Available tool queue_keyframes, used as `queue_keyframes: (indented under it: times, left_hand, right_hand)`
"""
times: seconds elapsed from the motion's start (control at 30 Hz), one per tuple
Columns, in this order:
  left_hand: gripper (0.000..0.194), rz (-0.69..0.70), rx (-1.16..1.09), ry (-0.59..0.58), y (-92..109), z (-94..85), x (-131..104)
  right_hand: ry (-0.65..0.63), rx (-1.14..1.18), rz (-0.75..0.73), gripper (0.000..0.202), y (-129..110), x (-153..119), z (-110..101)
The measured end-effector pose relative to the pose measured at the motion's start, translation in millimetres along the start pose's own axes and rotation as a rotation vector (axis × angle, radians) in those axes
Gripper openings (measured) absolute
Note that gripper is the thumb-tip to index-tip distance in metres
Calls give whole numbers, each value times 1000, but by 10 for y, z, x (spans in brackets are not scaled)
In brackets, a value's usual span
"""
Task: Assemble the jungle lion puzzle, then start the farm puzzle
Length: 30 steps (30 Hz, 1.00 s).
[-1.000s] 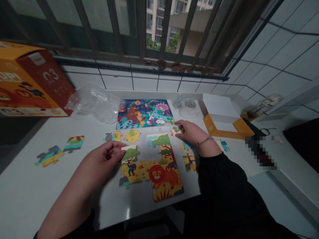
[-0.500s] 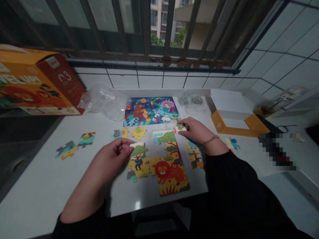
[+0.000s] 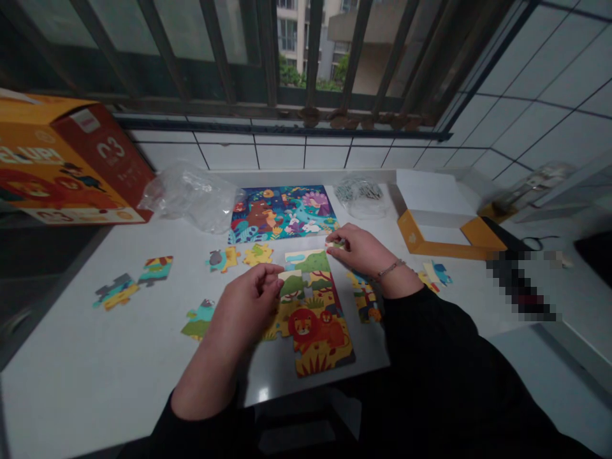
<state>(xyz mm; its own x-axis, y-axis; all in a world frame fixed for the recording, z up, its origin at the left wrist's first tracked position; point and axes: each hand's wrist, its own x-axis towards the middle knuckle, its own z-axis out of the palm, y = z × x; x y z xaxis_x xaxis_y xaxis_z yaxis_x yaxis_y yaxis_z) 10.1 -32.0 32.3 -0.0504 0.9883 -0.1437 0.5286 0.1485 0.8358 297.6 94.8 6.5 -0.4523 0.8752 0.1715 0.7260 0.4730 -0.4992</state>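
My left hand point(image 3: 248, 303) pinches a puzzle piece with a green tree point(image 3: 291, 285) between thumb and fingertips, at the open gap in the partly joined lion puzzle point(image 3: 320, 331). Whether that piece lies flat or is slightly raised I cannot tell. My right hand point(image 3: 356, 252) is closed on another small puzzle piece point(image 3: 336, 245), mostly covered by the fingers, just beyond the puzzle's top right corner. The puzzle's left part is hidden behind my left hand. Beside my right wrist lie joined pieces with a tree point(image 3: 364, 299).
Loose pieces lie around: a yellow one point(image 3: 258, 254), a grey-animal one point(image 3: 221, 259), a green-blue one point(image 3: 198, 319), and others at left point(image 3: 115, 292) and right point(image 3: 436, 275). Behind are a picture card point(image 3: 284, 213), plastic bags point(image 3: 191, 194), an opened box point(image 3: 435, 239) and an orange box point(image 3: 71, 159).
My left hand has moved right with a puzzle piece, toward the gap beside the lion section. My right hand keeps its piece near the top right corner. The view has turned slightly right.
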Motion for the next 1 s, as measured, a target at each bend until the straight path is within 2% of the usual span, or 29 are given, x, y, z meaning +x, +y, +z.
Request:
queue_keyframes:
  times: [0.17,0.37,0.63,0.83,1.0]
  left_hand:
    - [29,30,93,25,25,34,18]
    - [30,6,47,1,-5,45,17]
    - [33,30,11,25,-54,34,11]
    - [40,-14,66,124,-111,-116,14]
    - [36,-63,243,240,-145,-231,30]
  right_hand:
    - [10,25,-12,16,-23,-7,13]
    - [20,50,-36,14,-84,-16,-3]
    - [26,74,-88,12,-157,-12,8]
    - [13,85,-68,11,-170,-19,13]
    - [-11,90,-57,11,-187,-28,7]
